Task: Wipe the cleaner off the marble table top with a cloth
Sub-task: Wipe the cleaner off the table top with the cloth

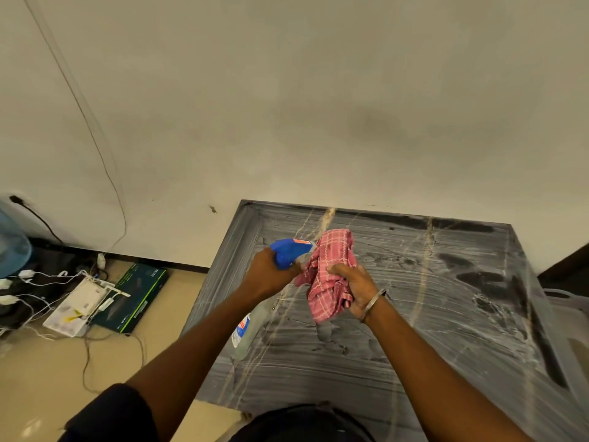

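Observation:
A dark marble table top (414, 346) with pale gold veins is smeared all over with whitish cleaner streaks. My left hand (271, 275) grips a clear spray bottle (251, 327) by its blue trigger head (290, 250), the nozzle pointing right at the cloth. My right hand (353, 288), a metal bangle on its wrist, is closed on a bunched pink checked cloth (328, 275) held above the table's middle. The bottle's neck is hidden behind my left hand.
The table stands against a cream wall (318, 106). On the floor at the left lie a dark green box (134, 298), a white box (76, 307) and several tangled cables with chargers. A blue container (12, 247) sits at the far left.

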`<state>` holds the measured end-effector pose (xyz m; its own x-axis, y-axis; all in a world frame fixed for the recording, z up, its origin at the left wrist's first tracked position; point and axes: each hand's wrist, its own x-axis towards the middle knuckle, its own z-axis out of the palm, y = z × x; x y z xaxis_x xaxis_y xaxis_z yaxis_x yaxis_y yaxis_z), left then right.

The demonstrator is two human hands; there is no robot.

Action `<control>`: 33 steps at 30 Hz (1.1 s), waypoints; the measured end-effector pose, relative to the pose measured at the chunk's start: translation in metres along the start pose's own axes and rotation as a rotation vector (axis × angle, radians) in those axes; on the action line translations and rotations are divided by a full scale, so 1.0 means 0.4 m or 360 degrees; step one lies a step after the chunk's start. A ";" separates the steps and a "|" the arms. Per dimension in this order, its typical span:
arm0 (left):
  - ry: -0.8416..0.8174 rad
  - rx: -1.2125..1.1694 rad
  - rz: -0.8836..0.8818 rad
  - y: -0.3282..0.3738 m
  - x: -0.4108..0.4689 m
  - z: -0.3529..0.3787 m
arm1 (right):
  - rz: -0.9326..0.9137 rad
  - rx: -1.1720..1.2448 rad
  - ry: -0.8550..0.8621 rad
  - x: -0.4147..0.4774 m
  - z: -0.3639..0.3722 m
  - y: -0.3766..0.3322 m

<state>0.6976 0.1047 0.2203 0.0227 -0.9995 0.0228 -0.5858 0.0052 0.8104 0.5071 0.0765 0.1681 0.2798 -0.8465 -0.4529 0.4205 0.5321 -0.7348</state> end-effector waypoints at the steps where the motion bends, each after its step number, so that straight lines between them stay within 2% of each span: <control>1: -0.0037 0.0008 0.0020 -0.003 0.005 -0.005 | -0.0007 0.0014 0.0015 0.005 0.002 0.001; 9: -0.0021 0.0174 -0.0014 -0.070 0.081 -0.041 | -0.0041 0.0040 0.0117 0.063 0.056 0.044; 15: -0.0188 0.0097 0.0072 -0.156 0.195 -0.130 | -0.0032 0.0129 0.0305 0.175 0.157 0.088; 19: -0.0211 0.0096 -0.0010 -0.250 0.293 -0.214 | -0.0099 0.0042 0.0515 0.268 0.258 0.108; 26: -0.0202 0.0089 -0.0055 -0.469 0.452 -0.357 | -0.0223 -0.0614 0.1042 0.462 0.394 0.112; 30: -0.0271 0.0103 -0.0119 -0.572 0.522 -0.403 | -0.0389 -0.1386 0.1189 0.575 0.451 0.113; 33: -0.0263 0.0109 -0.0159 -0.621 0.566 -0.421 | -0.0341 -0.1948 0.1218 0.690 0.493 0.114</control>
<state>0.9845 -0.1175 0.1226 -0.0467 -0.9866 -0.1566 -0.6414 -0.0906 0.7618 0.7736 -0.1297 0.1090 -0.3748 -0.9154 -0.1469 -0.6975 0.3828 -0.6058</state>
